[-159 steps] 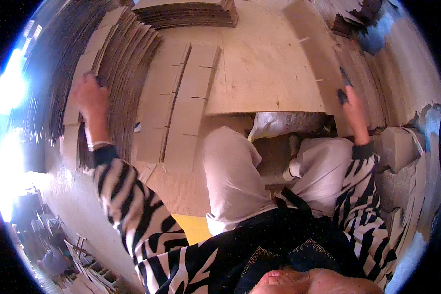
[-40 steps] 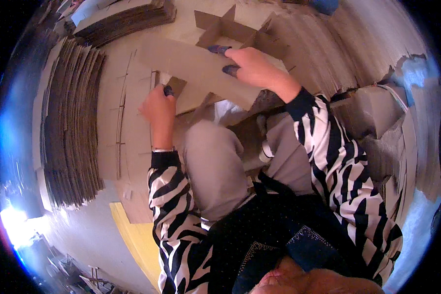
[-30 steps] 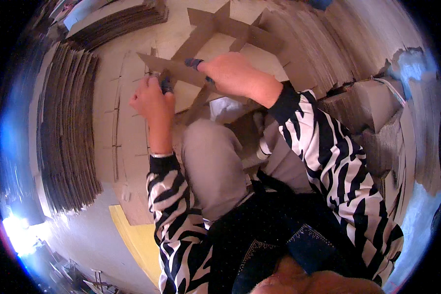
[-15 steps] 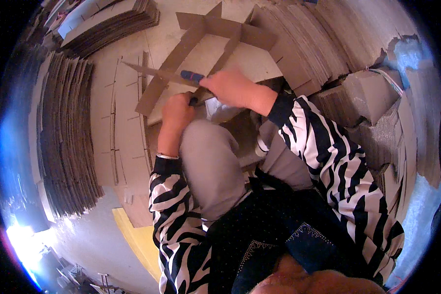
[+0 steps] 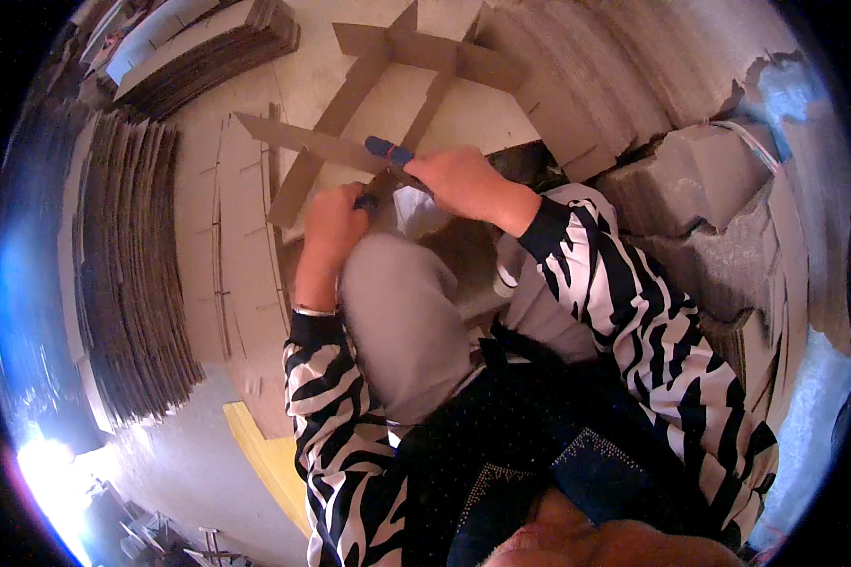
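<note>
Hands (image 5: 463, 181) — two — at four crossed cardboard strips (image 5: 340, 149).

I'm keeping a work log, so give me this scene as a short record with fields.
Left hand: at the near edge of the cardboard grid
Right hand: on the grid's near strip
Grid build: crossed strips standing on edge
Finger coverings: dark, on both hands
Left of grid: slotted cardboard pieces, then a cardboard stack

The left hand (image 5: 333, 229) and right hand (image 5: 461, 182) — dark wraps (image 5: 388, 149) on their fingertips — hold the near edge of a brown crossed-strip cardboard lattice (image 5: 348, 97).
</note>
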`<move>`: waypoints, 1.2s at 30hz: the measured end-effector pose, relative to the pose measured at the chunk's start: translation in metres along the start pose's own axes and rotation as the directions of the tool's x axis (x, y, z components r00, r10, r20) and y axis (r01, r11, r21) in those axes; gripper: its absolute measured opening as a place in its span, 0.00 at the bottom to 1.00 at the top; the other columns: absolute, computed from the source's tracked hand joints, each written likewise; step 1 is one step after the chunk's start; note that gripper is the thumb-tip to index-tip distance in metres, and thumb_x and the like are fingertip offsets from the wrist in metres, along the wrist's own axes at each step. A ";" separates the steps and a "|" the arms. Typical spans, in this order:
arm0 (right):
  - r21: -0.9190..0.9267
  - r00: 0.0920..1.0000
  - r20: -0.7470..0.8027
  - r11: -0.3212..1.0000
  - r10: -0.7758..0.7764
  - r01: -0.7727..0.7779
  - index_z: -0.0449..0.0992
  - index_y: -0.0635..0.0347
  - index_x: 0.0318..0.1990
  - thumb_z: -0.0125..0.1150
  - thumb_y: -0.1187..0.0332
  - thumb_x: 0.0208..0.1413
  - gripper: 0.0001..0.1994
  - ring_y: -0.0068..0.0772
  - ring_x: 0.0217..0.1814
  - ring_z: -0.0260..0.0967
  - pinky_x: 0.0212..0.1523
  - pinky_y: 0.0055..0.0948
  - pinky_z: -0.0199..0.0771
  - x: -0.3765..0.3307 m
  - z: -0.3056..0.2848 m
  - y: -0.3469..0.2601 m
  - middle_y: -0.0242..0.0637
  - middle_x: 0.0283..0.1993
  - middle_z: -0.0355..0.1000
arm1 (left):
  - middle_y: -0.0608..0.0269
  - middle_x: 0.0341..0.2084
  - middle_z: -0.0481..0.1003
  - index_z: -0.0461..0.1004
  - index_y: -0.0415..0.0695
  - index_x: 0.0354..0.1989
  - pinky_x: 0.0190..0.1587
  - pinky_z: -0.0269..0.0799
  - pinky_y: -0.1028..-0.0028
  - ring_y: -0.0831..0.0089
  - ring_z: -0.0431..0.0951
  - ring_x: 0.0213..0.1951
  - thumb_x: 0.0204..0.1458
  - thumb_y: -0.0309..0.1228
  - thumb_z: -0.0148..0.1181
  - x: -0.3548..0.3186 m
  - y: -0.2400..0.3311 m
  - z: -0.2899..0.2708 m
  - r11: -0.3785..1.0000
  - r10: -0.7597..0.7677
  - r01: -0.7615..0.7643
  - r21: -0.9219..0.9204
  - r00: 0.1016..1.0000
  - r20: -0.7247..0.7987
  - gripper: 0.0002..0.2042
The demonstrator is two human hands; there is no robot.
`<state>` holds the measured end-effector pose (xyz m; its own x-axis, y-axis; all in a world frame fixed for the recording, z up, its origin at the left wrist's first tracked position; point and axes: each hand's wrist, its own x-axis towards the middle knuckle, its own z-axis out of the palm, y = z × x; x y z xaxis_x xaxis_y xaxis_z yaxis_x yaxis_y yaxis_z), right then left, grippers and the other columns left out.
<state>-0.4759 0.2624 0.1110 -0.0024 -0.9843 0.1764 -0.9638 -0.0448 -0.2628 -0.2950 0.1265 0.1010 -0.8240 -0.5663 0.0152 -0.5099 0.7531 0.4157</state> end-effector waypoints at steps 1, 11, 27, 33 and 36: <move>-0.024 0.999 -0.008 0.999 -0.035 0.035 0.71 0.56 0.43 0.52 0.70 0.52 0.10 0.45 0.35 0.75 0.29 0.44 0.74 0.000 -0.001 -0.005 0.41 0.30 0.73 | 0.47 0.31 0.77 0.79 0.41 0.32 0.39 0.73 0.55 0.49 0.77 0.37 0.37 0.25 0.54 0.000 0.003 -0.004 1.000 -0.011 0.011 0.015 1.000 0.006 0.12; 0.051 0.998 -0.051 0.997 -0.047 0.050 0.71 0.54 0.43 0.53 0.70 0.52 0.11 0.48 0.34 0.75 0.30 0.45 0.75 0.005 0.010 0.001 0.40 0.29 0.73 | 0.51 0.29 0.77 0.79 0.43 0.30 0.38 0.74 0.56 0.53 0.78 0.36 0.40 0.30 0.59 0.004 0.020 -0.013 0.972 0.017 -0.022 0.233 1.000 0.021 0.08; 0.057 0.986 0.154 0.995 0.067 -0.076 0.68 0.48 0.56 0.54 0.72 0.49 0.23 0.52 0.36 0.73 0.32 0.46 0.71 -0.003 0.029 0.009 0.45 0.30 0.73 | 0.55 0.43 0.74 0.72 0.45 0.46 0.39 0.72 0.55 0.50 0.76 0.40 0.40 0.23 0.55 0.014 -0.016 -0.018 0.892 -0.166 0.301 0.338 0.913 -0.373 0.20; 0.077 0.903 -0.267 0.942 0.335 -0.327 0.72 0.57 0.50 0.60 0.66 0.49 0.19 0.52 0.55 0.66 0.52 0.46 0.67 -0.028 -0.043 0.071 0.49 0.51 0.70 | 0.54 0.50 0.71 0.70 0.45 0.50 0.43 0.71 0.54 0.50 0.74 0.46 0.45 0.28 0.56 0.021 -0.015 -0.050 0.907 -0.232 0.340 0.250 0.897 -0.377 0.20; -0.157 0.723 -0.319 0.718 0.613 -0.678 0.74 0.54 0.49 0.60 0.68 0.44 0.20 0.52 0.63 0.59 0.59 0.48 0.62 -0.080 -0.042 0.127 0.43 0.62 0.63 | 0.51 0.50 0.71 0.70 0.45 0.50 0.45 0.72 0.55 0.50 0.75 0.46 0.47 0.32 0.56 0.028 0.000 -0.067 0.925 -0.179 0.307 0.223 0.871 -0.457 0.19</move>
<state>-0.6090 0.3421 0.1033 -0.6774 -0.6847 0.2689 -0.7324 0.6621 -0.1591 -0.3015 0.0885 0.1623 -0.5140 -0.7812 0.3542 -0.7798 0.5976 0.1864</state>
